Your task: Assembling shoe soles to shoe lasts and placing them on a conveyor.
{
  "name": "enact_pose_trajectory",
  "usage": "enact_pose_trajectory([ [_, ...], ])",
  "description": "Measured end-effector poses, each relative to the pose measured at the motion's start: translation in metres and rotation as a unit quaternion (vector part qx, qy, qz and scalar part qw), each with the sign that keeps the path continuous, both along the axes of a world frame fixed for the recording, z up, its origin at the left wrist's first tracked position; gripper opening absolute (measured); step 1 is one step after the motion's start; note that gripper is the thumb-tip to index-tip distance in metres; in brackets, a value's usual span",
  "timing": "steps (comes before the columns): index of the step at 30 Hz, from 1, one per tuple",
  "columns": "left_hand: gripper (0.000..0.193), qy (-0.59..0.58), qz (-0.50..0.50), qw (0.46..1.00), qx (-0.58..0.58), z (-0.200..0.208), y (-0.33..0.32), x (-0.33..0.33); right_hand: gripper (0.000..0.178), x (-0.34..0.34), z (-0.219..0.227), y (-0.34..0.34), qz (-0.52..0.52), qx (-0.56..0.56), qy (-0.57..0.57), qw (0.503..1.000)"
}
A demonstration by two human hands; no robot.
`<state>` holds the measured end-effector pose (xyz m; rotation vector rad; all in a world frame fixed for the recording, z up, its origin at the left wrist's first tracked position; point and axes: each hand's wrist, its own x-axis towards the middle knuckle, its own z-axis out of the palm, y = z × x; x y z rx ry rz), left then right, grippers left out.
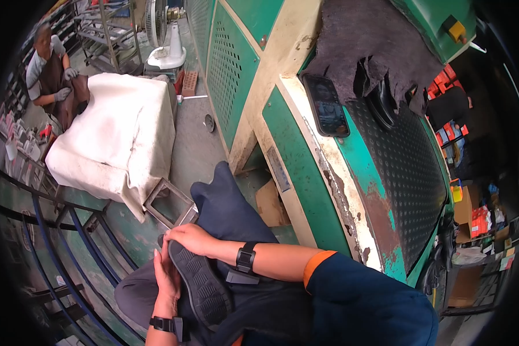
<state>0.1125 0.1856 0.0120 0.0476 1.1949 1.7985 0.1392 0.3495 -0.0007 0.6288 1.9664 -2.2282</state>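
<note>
A dark shoe [203,288] rests in my lap with its black patterned sole turned up. My left hand [166,278] holds it along the left side, fingers pointing up toward its far end. My right hand [191,239] reaches across from the right and closes over that far end, its fingertips close to those of my left hand. The shoe's upper is mostly hidden beneath the sole and my hands. Whether a small tool sits between my right fingers does not show. Dark blue cloth [227,202] covers my lap and knee.
A green machine [294,190] with a black studded top stands at my right, bearing a phone [327,106] and dark leather [369,40]. Blue metal rails [69,254] run at left. Beyond are a cloth-covered block [118,127], a seated gloved person [55,81] and a fan [164,40].
</note>
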Motion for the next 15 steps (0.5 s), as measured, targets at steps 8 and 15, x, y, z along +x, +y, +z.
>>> enact_pose_trajectory([
  [8,0.082,-0.025,0.156,0.986,-0.049,-0.020,0.002,-0.025,0.027,-0.001,0.016,-0.019,0.081,-0.030,0.079,0.993],
  [15,0.059,-0.110,0.132,0.985,-0.027,-0.003,0.023,-0.020,0.021,0.008,0.007,-0.023,0.048,0.034,0.187,0.981],
])
